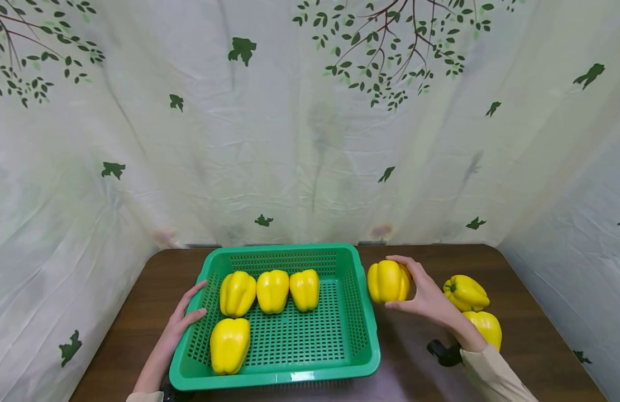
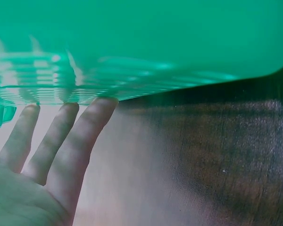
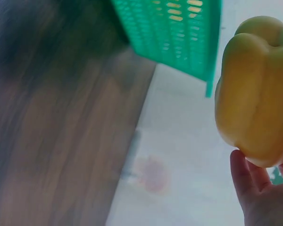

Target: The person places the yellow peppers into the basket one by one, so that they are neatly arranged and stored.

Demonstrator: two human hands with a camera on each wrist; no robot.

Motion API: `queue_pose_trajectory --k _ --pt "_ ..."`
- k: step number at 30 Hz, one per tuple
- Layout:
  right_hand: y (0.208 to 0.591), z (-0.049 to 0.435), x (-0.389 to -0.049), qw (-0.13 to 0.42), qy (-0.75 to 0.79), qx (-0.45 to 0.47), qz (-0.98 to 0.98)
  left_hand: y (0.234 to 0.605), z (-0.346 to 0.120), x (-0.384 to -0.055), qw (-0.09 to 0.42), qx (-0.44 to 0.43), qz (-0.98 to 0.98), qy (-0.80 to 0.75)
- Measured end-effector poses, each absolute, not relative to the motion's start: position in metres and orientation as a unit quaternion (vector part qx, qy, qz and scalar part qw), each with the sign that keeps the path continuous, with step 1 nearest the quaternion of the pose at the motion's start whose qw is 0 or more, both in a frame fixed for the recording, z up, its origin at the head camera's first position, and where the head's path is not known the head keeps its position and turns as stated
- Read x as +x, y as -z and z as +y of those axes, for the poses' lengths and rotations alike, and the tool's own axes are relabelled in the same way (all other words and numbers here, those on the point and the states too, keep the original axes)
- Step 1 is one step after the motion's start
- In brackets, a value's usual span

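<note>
My right hand (image 1: 427, 293) grips a yellow bell pepper (image 1: 387, 281) between thumb and fingers, just outside the right rim of a green plastic basket (image 1: 365, 357). In the right wrist view the held pepper (image 3: 254, 94) is raised, its underside touched by the fingertips. My left hand (image 1: 181, 315) rests at the basket's left rim. Its straight fingers (image 2: 70, 146) touch the outer slotted wall in the left wrist view. Inside the basket, three yellow peppers (image 1: 272, 291) form a back row, and another pepper (image 1: 229, 346) lies at the front left.
Two more yellow peppers lie on the brown table (image 1: 531, 335) at the right: one pepper (image 1: 466, 292) behind, another pepper (image 1: 485, 328) partly hidden by the right forearm. A pale curtain (image 1: 290, 167) with leaf prints hangs behind the table and along both sides.
</note>
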State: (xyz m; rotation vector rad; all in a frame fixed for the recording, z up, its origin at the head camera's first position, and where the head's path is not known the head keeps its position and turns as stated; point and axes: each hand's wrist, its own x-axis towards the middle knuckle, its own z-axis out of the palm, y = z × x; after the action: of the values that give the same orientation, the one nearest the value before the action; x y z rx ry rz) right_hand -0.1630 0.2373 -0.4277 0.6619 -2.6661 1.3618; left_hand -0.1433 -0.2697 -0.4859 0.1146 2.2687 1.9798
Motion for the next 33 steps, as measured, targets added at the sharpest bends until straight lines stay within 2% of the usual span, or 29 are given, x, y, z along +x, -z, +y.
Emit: queue_pose_trajectory --k 7,16,25,33 --pt "0.417 0.221 -0.164 0.028 -0.458 0.227 -0.859 0.485 -0.269 -0.144 0.067 0.037 0.748 -0.659" --pt "0.412 0.197 -0.164 0.034 -0.467 0.275 -0.840 0.491 -0.270 -0.145 0.034 0.080 0.736 -0.671" --pt "0.409 0.173 -0.160 0.017 -0.478 0.293 -0.828 0.490 -0.270 -0.144 0.053 0.057 0.742 -0.666" --pt "0.407 0.155 -0.157 -0.017 -0.495 0.290 -0.819 0.492 -0.272 -0.143 0.041 0.082 0.732 -0.675"
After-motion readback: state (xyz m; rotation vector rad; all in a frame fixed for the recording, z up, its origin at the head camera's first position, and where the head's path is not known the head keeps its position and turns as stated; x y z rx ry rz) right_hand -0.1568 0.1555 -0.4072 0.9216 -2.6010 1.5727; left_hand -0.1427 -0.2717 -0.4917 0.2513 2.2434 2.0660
